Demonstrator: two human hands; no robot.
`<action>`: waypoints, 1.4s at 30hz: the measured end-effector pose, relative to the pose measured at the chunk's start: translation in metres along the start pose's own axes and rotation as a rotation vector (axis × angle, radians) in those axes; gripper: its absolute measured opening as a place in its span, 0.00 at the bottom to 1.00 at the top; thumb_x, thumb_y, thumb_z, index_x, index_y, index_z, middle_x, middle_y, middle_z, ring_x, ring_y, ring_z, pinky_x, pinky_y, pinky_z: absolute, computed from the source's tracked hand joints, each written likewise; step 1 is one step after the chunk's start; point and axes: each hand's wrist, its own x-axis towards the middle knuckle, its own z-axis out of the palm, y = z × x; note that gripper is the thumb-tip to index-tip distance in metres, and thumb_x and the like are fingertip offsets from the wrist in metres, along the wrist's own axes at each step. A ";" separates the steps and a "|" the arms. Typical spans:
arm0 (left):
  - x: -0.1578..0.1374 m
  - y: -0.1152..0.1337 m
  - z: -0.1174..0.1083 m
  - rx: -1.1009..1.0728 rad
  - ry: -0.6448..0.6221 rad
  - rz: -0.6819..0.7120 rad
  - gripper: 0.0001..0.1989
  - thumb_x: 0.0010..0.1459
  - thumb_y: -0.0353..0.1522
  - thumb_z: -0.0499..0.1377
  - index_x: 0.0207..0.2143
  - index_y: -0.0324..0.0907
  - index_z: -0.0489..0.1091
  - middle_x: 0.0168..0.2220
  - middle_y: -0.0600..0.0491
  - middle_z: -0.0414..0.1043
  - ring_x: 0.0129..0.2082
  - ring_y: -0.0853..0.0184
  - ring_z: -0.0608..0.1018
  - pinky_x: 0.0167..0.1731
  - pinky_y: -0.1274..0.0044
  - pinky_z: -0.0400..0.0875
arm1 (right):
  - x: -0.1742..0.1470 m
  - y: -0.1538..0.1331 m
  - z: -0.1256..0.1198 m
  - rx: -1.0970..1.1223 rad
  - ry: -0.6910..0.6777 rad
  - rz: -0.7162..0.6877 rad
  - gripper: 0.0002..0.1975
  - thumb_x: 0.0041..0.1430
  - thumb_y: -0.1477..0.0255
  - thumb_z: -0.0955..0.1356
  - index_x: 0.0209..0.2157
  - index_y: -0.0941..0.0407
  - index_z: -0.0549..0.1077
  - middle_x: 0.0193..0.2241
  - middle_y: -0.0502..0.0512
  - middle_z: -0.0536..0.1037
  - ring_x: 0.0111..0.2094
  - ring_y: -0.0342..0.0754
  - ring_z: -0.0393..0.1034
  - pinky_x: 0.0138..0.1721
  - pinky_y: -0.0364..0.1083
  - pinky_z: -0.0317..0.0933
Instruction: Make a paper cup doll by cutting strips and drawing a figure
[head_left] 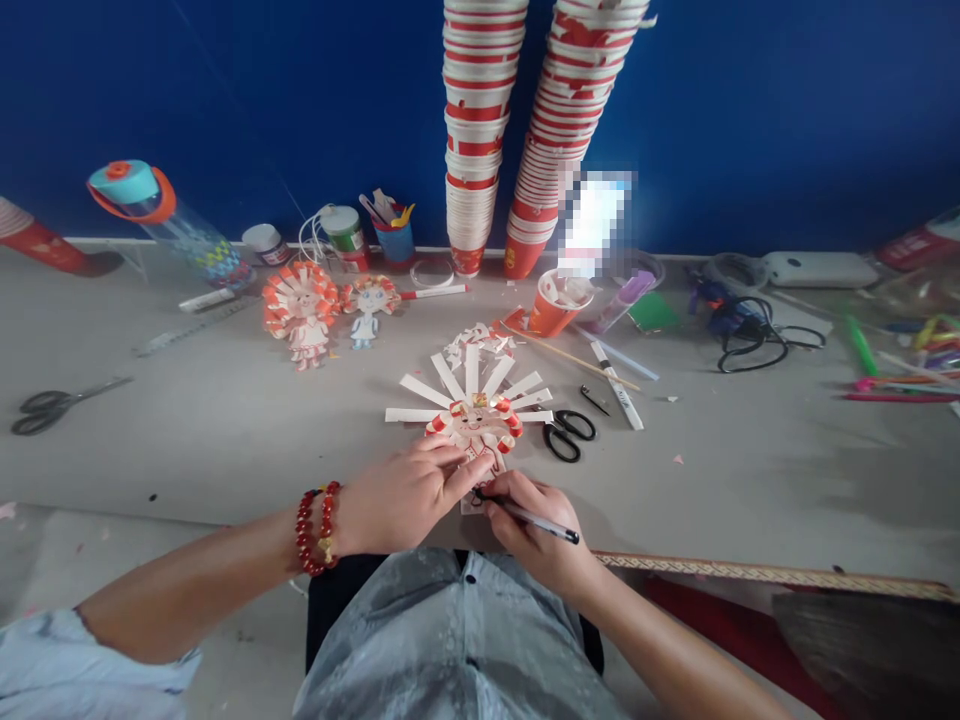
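Observation:
A paper doll point(480, 452) cut from a paper cup lies at the table's near edge, with white strips fanned out above its head and red-and-white curls beside its drawn face. My left hand point(411, 492) rests on the doll's left side, fingers stretched out and pressing it flat. A black pen point(536, 520) is pinched in my right hand point(544, 530), its tip down at the doll's lower part. Both hands cover some of the drawing there. Black-handled scissors point(570, 435) lie partly under the strips on the right.
Two finished paper dolls point(301, 315) stand at the back left, near a bottle point(176, 225). Tall stacks of paper cups point(480, 130) rise against the blue wall. Paper scraps point(476, 343), a marker point(619, 388), a cup of scraps point(553, 312) and more scissors point(64, 402) lie around.

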 end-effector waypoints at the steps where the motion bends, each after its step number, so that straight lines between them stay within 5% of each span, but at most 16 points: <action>1: 0.000 0.000 0.000 0.001 -0.004 -0.002 0.25 0.65 0.27 0.47 0.64 0.30 0.52 0.50 0.40 0.73 0.54 0.58 0.72 0.58 0.66 0.61 | 0.000 0.000 0.000 -0.003 -0.005 -0.002 0.04 0.59 0.75 0.63 0.34 0.53 0.67 0.24 0.49 0.75 0.22 0.44 0.69 0.26 0.41 0.61; 42: 0.002 0.001 0.002 -0.005 0.023 0.010 0.21 0.66 0.28 0.46 0.60 0.32 0.58 0.43 0.41 0.74 0.47 0.57 0.75 0.49 0.66 0.70 | -0.005 0.004 0.002 -0.048 0.033 -0.087 0.06 0.59 0.78 0.61 0.30 0.53 0.63 0.22 0.47 0.69 0.21 0.43 0.62 0.27 0.40 0.58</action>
